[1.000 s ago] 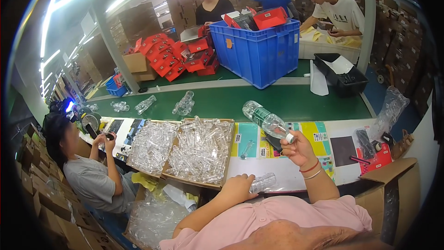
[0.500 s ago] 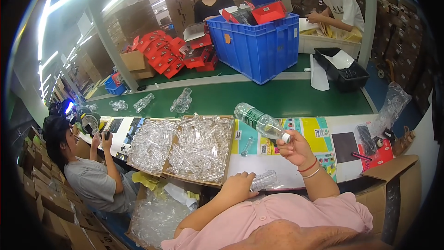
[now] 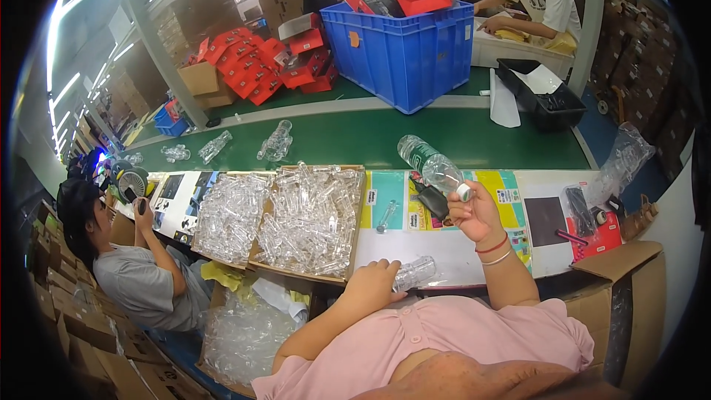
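Note:
My right hand (image 3: pixel 475 215) is raised over the bench, fingers closed round the capped neck of a clear plastic bottle (image 3: pixel 432 161) with a green label. The bottle tilts, its base pointing up and left. At the bench's near edge, my left hand (image 3: pixel 374 284) curls round one end of a clear plastic piece (image 3: pixel 417 272); its grip is partly hidden. A small clear plastic part (image 3: pixel 386 216) lies on the bench between my hands and the conveyor. Below the bottle lies a dark, flat object (image 3: pixel 432 201), partly covered by the bottle, its kind unclear.
Two cardboard trays (image 3: pixel 358 226) heaped with clear plastic parts stand left. Beyond runs a green conveyor (image 3: pixel 341 137) with a large blue crate (image 3: pixel 400 59) behind it. A black bin (image 3: pixel 555 107) sits far right. A co-worker (image 3: pixel 141 281) works at left; an open carton (image 3: pixel 622 289) stands near right.
The view has shifted somewhat. The bottle, in my right hand, has moved slightly right relative to the bench, and the dark object now shows below it. My left hand stays on the clear piece.

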Tool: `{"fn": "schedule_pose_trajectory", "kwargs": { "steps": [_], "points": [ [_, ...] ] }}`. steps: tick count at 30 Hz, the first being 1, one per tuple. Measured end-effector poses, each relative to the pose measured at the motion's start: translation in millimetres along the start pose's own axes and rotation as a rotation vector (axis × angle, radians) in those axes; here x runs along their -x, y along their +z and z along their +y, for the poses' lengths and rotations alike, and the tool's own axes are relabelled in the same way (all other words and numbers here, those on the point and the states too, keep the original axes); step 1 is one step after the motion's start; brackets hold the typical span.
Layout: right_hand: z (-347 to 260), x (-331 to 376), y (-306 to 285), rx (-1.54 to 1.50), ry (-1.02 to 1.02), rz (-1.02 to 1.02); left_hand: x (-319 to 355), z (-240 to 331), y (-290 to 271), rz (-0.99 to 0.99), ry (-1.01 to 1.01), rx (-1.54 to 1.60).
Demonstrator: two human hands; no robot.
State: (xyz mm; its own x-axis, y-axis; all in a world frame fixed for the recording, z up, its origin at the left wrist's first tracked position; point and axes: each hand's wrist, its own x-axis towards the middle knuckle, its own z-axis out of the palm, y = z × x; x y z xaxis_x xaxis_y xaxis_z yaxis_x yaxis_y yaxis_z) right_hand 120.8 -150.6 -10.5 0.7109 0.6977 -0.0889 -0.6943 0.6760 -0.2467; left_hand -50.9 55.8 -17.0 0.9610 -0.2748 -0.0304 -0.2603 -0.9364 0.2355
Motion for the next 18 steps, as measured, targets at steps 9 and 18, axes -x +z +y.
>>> {"fn": "schedule_pose_trajectory", "kwargs": {
  "steps": [9, 18],
  "points": [
    [12.6, -1.3, 3.4, 0.084, 0.023, 0.000, 2.3, 1.2, -0.9, -0.013, -0.010, 0.019],
    [48.2, 9.3, 34.4, 0.101, 0.281, -0.070, 6.5, 3.0, -3.0, -0.010, -0.003, 0.006]
  ]
}}
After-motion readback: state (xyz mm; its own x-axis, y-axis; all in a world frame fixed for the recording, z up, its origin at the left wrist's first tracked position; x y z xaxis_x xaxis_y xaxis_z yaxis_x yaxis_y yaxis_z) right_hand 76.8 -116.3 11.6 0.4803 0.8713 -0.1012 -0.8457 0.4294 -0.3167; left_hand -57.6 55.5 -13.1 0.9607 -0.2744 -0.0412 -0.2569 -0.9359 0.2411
